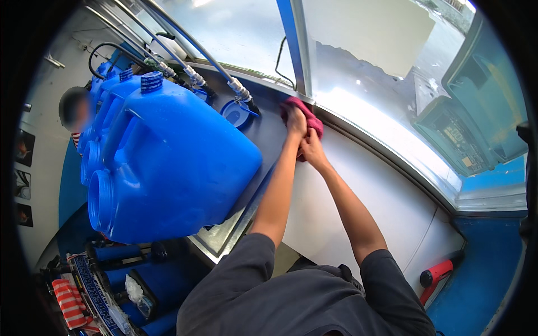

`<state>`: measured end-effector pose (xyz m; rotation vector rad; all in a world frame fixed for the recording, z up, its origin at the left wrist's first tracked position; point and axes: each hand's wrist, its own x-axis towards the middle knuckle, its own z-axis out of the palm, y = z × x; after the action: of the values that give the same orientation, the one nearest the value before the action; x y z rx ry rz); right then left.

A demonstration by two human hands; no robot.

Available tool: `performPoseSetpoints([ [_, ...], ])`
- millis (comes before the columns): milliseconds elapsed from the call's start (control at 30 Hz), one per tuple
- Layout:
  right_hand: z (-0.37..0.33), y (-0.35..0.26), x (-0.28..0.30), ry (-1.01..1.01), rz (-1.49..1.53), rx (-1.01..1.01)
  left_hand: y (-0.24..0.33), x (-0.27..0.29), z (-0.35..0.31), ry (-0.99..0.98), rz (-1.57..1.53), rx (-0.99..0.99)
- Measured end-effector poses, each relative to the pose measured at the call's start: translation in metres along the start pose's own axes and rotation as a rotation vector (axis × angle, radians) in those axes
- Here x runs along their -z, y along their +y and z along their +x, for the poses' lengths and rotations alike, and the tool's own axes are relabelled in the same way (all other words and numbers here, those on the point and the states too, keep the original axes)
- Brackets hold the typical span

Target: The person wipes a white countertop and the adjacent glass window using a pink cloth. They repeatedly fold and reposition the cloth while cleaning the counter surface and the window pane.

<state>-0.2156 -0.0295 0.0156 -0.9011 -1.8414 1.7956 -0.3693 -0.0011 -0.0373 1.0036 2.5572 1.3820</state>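
Both of my arms reach forward to a dark red cloth (315, 122) at the window-side edge of the counter. My left hand (296, 123) is closed on the cloth and presses it near the foot of the window frame. Just below it, my right hand (311, 148) has its fingers closed on the cloth's lower part, close against my left wrist. The hands hide much of the cloth. Left of my arms, a large blue water jug (179, 151) lies on its side on the metal counter, its wide round mouth facing left.
More blue jugs (92, 148) lie behind the large one. Metal filling pipes (204, 47) slant down beside a loose blue cap (235, 113). A white countertop (342, 196) extends right, along the window sill. A red-and-black heat gun (440, 274) lies at lower right. A person (75, 109) stands far left.
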Motion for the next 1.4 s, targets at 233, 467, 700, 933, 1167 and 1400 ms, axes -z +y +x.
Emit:
performPoseSetpoints([
  [233, -0.002, -0.049, 0.032, 0.171, 0.664, -0.074, 0.103, 0.099, -0.112, 0.062, -0.508, -0.206],
  [467, -0.013, -0.117, 0.027, 0.133, -0.71, 0.489, 0.143, 0.101, -0.066, 0.282, -0.547, -0.143],
  [700, 0.031, -0.131, 0.032, -0.004, -0.907, 0.644, 0.128, 0.083, -0.002, 0.374, -0.642, -0.103],
  [933, 0.053, -0.117, 0.028, 0.105, -0.784, 0.538, 0.115, 0.063, 0.022, 0.482, -0.554, -0.066],
  [1167, 0.076, -0.118, 0.038, 0.046, -0.573, 0.281, 0.088, 0.057, 0.028, 0.54, -0.192, -0.106],
  [1400, 0.058, -0.111, 0.04, 0.179, -0.575, 0.291, 0.084, 0.056, 0.016, 0.353, -0.189, -0.089],
])
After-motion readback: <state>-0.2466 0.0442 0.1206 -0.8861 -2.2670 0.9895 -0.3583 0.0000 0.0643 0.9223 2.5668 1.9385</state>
